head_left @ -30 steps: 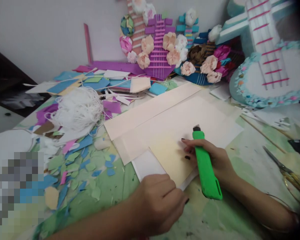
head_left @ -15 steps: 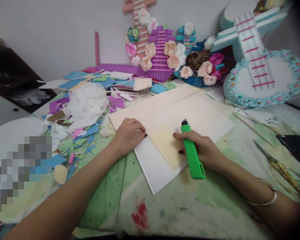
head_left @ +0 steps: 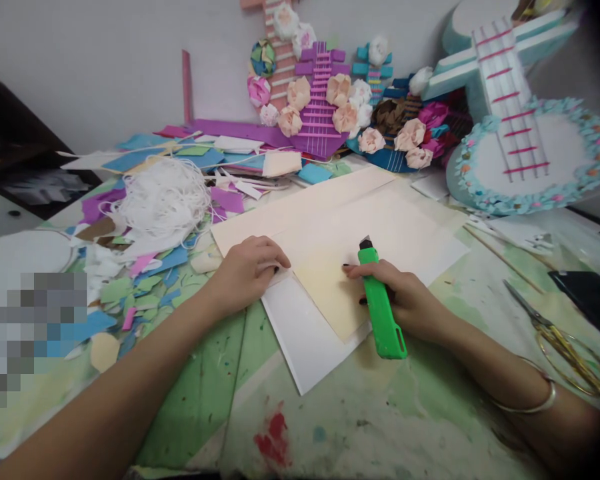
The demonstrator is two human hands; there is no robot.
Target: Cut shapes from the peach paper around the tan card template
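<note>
My right hand is wrapped round a green utility knife, with its short blade pointing up and away from me. The hand and knife are over a cream sheet of paper. My left hand is at the left edge of that sheet, thumb and fingers pinched together on its paper. Part of what lies between those fingers is hidden. Beneath the cream paper, a white board shows along the lower left side.
Gold-handled scissors lie at the right by a thin stick. Paper scraps and a heap of white string cover the left. Decorated paper guitars, among them a purple one and a pale blue one, stand behind.
My left thumb has drawn in toward the fingers at the paper's edge. The utility knife has shifted very slightly left in view, and the whole view has moved a little.
</note>
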